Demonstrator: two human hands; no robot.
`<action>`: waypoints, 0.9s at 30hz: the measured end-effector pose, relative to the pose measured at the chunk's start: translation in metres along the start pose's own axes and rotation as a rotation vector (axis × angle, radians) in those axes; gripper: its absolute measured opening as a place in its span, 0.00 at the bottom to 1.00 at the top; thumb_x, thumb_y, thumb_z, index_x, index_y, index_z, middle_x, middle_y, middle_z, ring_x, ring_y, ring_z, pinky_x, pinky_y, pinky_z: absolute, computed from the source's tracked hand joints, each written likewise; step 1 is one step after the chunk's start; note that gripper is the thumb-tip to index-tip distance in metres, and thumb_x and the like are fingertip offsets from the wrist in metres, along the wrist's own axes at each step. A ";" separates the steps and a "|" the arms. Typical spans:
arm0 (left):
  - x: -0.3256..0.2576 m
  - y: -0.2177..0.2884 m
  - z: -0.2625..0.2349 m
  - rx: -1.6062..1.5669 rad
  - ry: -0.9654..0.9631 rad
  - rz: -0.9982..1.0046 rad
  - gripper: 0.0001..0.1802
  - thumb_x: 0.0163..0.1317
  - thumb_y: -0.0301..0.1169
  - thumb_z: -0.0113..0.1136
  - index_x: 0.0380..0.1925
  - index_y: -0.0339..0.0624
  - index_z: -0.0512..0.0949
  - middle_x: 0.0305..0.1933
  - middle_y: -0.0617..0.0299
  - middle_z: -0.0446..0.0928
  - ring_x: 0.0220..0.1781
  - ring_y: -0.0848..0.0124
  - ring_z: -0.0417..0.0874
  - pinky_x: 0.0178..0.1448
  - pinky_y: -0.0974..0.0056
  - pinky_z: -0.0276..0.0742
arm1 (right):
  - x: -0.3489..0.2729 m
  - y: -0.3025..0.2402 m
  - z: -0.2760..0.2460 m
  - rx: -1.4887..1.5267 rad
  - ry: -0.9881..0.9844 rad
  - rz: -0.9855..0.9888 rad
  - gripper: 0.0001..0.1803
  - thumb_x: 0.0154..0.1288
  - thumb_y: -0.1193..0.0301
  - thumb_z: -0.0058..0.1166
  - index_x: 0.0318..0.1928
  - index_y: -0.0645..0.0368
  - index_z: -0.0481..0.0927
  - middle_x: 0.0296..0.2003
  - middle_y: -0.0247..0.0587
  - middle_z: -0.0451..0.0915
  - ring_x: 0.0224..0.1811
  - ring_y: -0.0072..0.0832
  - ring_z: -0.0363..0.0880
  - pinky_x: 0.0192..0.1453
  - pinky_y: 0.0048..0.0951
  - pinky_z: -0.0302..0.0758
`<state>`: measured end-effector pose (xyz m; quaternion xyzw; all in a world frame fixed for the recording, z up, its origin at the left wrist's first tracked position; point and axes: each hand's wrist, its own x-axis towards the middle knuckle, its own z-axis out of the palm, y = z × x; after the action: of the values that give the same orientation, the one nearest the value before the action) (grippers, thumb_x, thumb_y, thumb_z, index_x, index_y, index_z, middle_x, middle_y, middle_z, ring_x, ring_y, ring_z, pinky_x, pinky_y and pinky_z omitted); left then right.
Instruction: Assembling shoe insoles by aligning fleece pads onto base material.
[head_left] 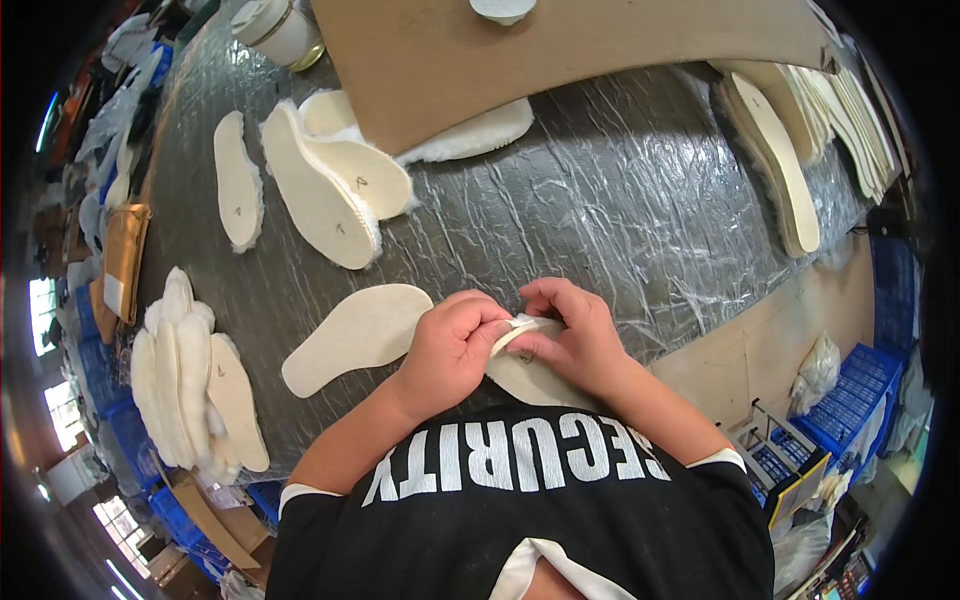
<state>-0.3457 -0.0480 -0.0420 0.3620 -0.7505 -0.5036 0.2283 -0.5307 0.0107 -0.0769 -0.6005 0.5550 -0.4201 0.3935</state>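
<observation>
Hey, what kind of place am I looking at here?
Probably a footwear workshop: fleecy insoles lie stacked and scattered on a plastic-wrapped worktable, both hands, left hand and right hand, work one insole, and blue crates stand alongside.

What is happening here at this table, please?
A person in a black shirt works on fleece-lined insoles at a table covered with wrinkled plastic film. Both hands meet close to the body: the left hand and the right hand pinch one cream insole between the fingers at its end. Another insole lies flat beside the left hand. A stack of insoles sits at the left edge, more lie further up the table, and another pile is at the right.
</observation>
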 end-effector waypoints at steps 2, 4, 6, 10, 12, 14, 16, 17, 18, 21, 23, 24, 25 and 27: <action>0.000 -0.001 0.002 0.023 0.036 0.029 0.02 0.60 0.20 0.58 0.33 0.32 0.78 0.34 0.51 0.78 0.33 0.56 0.79 0.38 0.60 0.75 | 0.000 0.004 0.005 -0.059 0.042 -0.072 0.26 0.45 0.65 0.74 0.44 0.60 0.77 0.31 0.42 0.79 0.34 0.39 0.81 0.39 0.35 0.78; 0.001 -0.003 0.002 0.085 0.053 0.105 0.02 0.60 0.21 0.59 0.32 0.31 0.78 0.32 0.52 0.78 0.33 0.57 0.79 0.38 0.61 0.75 | 0.001 0.004 0.005 -0.118 0.084 -0.145 0.25 0.45 0.64 0.74 0.42 0.60 0.78 0.29 0.41 0.79 0.32 0.39 0.81 0.38 0.35 0.78; 0.006 0.004 -0.008 0.061 -0.022 -0.044 0.02 0.60 0.21 0.60 0.31 0.32 0.78 0.32 0.54 0.78 0.32 0.63 0.79 0.37 0.63 0.74 | 0.002 0.004 0.003 -0.175 0.034 -0.153 0.19 0.45 0.64 0.73 0.34 0.59 0.80 0.28 0.40 0.79 0.30 0.40 0.79 0.34 0.36 0.75; 0.013 0.003 -0.019 0.135 -0.159 -0.114 0.04 0.62 0.23 0.61 0.32 0.33 0.78 0.31 0.61 0.79 0.31 0.74 0.77 0.34 0.69 0.71 | 0.004 0.004 0.002 -0.210 0.055 -0.198 0.17 0.44 0.64 0.73 0.31 0.58 0.79 0.27 0.38 0.79 0.28 0.40 0.77 0.33 0.37 0.72; 0.009 0.002 -0.013 -0.034 -0.144 -0.292 0.04 0.63 0.24 0.60 0.33 0.34 0.78 0.32 0.63 0.79 0.31 0.77 0.76 0.34 0.70 0.71 | 0.004 0.005 0.002 -0.195 0.067 -0.203 0.17 0.44 0.65 0.72 0.30 0.57 0.78 0.27 0.37 0.78 0.27 0.38 0.76 0.34 0.37 0.70; 0.005 -0.007 -0.009 -0.206 -0.127 -0.469 0.04 0.64 0.25 0.60 0.33 0.35 0.79 0.32 0.66 0.79 0.31 0.80 0.76 0.35 0.71 0.71 | 0.005 0.006 0.000 -0.155 0.056 -0.274 0.17 0.45 0.65 0.72 0.30 0.57 0.77 0.26 0.37 0.78 0.27 0.38 0.76 0.35 0.36 0.69; 0.001 -0.019 -0.006 -0.775 -0.068 -0.574 0.05 0.66 0.26 0.59 0.33 0.35 0.79 0.32 0.69 0.79 0.32 0.83 0.74 0.36 0.74 0.71 | 0.005 0.004 0.000 -0.116 0.043 -0.347 0.17 0.45 0.65 0.72 0.30 0.57 0.77 0.26 0.37 0.78 0.28 0.37 0.76 0.35 0.36 0.68; 0.003 -0.020 -0.006 -0.776 -0.069 -0.574 0.05 0.66 0.26 0.59 0.33 0.35 0.79 0.32 0.69 0.79 0.32 0.83 0.74 0.36 0.74 0.71 | 0.006 0.003 -0.001 -0.130 0.035 -0.302 0.16 0.46 0.65 0.71 0.30 0.57 0.76 0.26 0.37 0.78 0.28 0.37 0.76 0.35 0.36 0.68; 0.006 -0.019 -0.008 -0.660 -0.080 -0.542 0.05 0.66 0.25 0.58 0.35 0.34 0.79 0.33 0.68 0.79 0.33 0.83 0.75 0.37 0.74 0.72 | 0.006 0.003 -0.002 -0.144 0.026 -0.258 0.16 0.46 0.65 0.71 0.30 0.57 0.76 0.26 0.37 0.77 0.28 0.37 0.76 0.35 0.36 0.67; 0.012 -0.010 -0.018 -0.444 -0.154 -0.497 0.06 0.66 0.26 0.59 0.38 0.33 0.79 0.34 0.67 0.80 0.34 0.82 0.76 0.39 0.74 0.73 | 0.006 0.002 0.000 -0.159 0.012 -0.201 0.16 0.47 0.65 0.71 0.30 0.57 0.77 0.26 0.37 0.77 0.28 0.37 0.75 0.35 0.35 0.67; 0.013 -0.008 -0.026 -0.346 -0.217 -0.485 0.08 0.66 0.26 0.59 0.41 0.34 0.80 0.35 0.67 0.80 0.34 0.81 0.77 0.39 0.74 0.74 | 0.006 0.004 0.001 -0.152 0.032 -0.187 0.15 0.47 0.65 0.71 0.30 0.57 0.77 0.26 0.37 0.78 0.28 0.37 0.76 0.35 0.35 0.67; 0.013 -0.008 -0.029 -0.394 -0.236 -0.487 0.09 0.65 0.26 0.61 0.43 0.33 0.80 0.36 0.66 0.81 0.36 0.80 0.78 0.41 0.73 0.75 | 0.005 0.004 0.001 -0.145 0.049 -0.172 0.15 0.48 0.65 0.71 0.30 0.57 0.78 0.26 0.37 0.78 0.28 0.37 0.76 0.35 0.36 0.68; 0.013 -0.008 -0.030 -0.443 -0.256 -0.488 0.11 0.64 0.26 0.62 0.45 0.33 0.80 0.38 0.64 0.81 0.38 0.79 0.79 0.43 0.73 0.76 | 0.005 0.005 0.001 -0.146 0.051 -0.170 0.15 0.48 0.65 0.71 0.30 0.57 0.78 0.26 0.37 0.78 0.28 0.37 0.76 0.35 0.36 0.68; 0.009 -0.006 -0.028 -0.500 -0.259 -0.566 0.13 0.63 0.24 0.64 0.46 0.32 0.79 0.39 0.63 0.81 0.40 0.78 0.80 0.45 0.72 0.77 | 0.005 0.003 0.000 -0.135 0.040 -0.169 0.14 0.49 0.66 0.70 0.31 0.57 0.78 0.27 0.37 0.78 0.28 0.37 0.76 0.35 0.36 0.68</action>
<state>-0.3294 -0.0726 -0.0362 0.4211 -0.4980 -0.7552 0.0651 -0.5318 0.0057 -0.0797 -0.6618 0.5373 -0.4253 0.3041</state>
